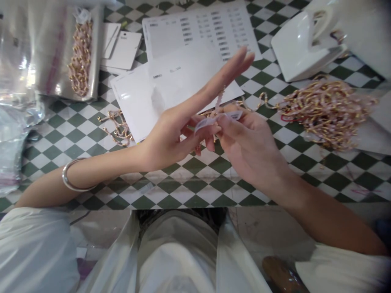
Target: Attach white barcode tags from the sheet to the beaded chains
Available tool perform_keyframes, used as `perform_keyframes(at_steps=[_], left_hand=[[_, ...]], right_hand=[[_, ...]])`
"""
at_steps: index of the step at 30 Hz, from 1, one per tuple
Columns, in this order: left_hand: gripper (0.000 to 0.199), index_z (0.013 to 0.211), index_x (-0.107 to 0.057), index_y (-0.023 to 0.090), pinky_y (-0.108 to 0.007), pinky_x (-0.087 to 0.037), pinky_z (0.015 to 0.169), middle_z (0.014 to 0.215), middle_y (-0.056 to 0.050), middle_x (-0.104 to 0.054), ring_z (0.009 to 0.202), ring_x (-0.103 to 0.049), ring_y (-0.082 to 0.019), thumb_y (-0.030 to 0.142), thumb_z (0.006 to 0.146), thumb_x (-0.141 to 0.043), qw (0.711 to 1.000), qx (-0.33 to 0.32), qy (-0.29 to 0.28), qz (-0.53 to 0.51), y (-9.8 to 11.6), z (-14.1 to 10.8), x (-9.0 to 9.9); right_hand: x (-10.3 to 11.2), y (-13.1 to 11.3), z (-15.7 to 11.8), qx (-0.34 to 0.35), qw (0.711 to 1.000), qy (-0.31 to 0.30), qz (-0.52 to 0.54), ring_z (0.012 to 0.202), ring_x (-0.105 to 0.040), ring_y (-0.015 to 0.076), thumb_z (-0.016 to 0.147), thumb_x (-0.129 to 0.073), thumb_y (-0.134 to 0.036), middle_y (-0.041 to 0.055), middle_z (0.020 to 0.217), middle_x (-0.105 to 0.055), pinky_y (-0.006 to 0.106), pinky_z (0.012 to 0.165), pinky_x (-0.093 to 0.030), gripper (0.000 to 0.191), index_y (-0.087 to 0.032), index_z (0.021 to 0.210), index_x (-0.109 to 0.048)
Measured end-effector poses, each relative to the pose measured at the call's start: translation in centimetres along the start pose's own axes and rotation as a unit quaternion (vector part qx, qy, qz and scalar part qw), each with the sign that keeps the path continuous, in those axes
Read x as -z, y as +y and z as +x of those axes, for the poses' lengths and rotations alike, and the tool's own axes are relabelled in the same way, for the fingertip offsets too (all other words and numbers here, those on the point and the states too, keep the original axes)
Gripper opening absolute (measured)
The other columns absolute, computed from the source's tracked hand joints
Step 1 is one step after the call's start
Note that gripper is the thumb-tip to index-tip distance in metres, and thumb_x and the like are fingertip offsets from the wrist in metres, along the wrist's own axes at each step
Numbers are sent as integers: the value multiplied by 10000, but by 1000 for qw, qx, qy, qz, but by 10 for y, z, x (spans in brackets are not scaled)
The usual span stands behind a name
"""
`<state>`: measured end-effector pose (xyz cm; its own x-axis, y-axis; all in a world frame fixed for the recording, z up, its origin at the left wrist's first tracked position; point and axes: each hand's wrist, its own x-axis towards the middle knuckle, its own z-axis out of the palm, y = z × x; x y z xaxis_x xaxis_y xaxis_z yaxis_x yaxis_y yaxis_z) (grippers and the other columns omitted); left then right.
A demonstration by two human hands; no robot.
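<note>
My left hand [180, 126] is over the middle of the table, its upper fingers stretched out and its thumb and a lower finger pinching one end of a small white label [205, 123]. The thumb of my right hand [247, 142] presses on the label's middle, closed around it from the right. A pink and gold beaded chain [220, 97] rises between the two hands at the label. More of the chain shows behind and under my fingers, partly hidden.
Printed sticker sheets [195, 53] lie behind my hands. A large heap of beaded chains [332, 110] is at the right, below a white holder [302, 44]. Loose chains [117, 128], white cards [126, 49] and a bagged bundle [81, 59] are at the left.
</note>
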<state>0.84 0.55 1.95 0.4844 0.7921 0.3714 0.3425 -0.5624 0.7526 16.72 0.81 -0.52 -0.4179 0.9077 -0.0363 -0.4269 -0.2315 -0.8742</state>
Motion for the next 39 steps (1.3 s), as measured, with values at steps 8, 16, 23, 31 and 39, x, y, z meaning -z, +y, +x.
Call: perform_keyframes(at_steps=[8, 16, 23, 31, 39], left_hand=[[682, 1504, -174, 332, -94, -548, 613, 1606, 92, -186, 884, -652, -13, 107, 878, -322, 982, 72, -64, -164, 1, 2, 1], [736, 1491, -154, 406, -80, -540, 614, 1611, 143, -141, 1079, -658, -59, 34, 872, -296, 979, 89, -81, -167, 2, 0, 1], [719, 1498, -181, 260, -73, -517, 570, 1625, 71, -140, 954, -671, -26, -24, 845, -278, 972, 105, -78, -195, 6, 1, 0], [656, 1496, -174, 275, -57, -541, 586, 1621, 107, -120, 1260, -575, -152, 43, 891, -279, 973, 98, -88, -192, 1, 0, 1], [601, 1520, -88, 347, -33, -523, 617, 1615, 119, -116, 1354, -472, -189, 252, 955, -267, 981, 53, -84, -165, -10, -2, -2]], right_hand=[[0, 0, -1, -18, 1000, 11, 11, 550, -566, 91, 812, -719, -267, -37, 671, -604, 271, 540, -554, 209, -184, 694, -568], [-2, 2, 0, -12, 1000, 13, 26, 507, -525, 89, 773, -751, -255, -55, 646, -586, 287, 503, -543, 325, -202, 655, -453], [-4, 7, -1, 3, 999, 54, -2, 471, -467, 75, 768, -748, -280, -62, 680, -554, 284, 452, -499, 267, -215, 653, -516], [-4, 8, -2, 25, 995, 97, -4, 497, -491, 44, 723, -764, -209, -64, 743, -593, 214, 412, -386, 372, -200, 600, -413], [-3, 8, -2, 13, 993, 118, -17, 609, -562, 70, 700, -797, -251, -61, 781, -613, 230, 489, -456, 389, -210, 643, -414]])
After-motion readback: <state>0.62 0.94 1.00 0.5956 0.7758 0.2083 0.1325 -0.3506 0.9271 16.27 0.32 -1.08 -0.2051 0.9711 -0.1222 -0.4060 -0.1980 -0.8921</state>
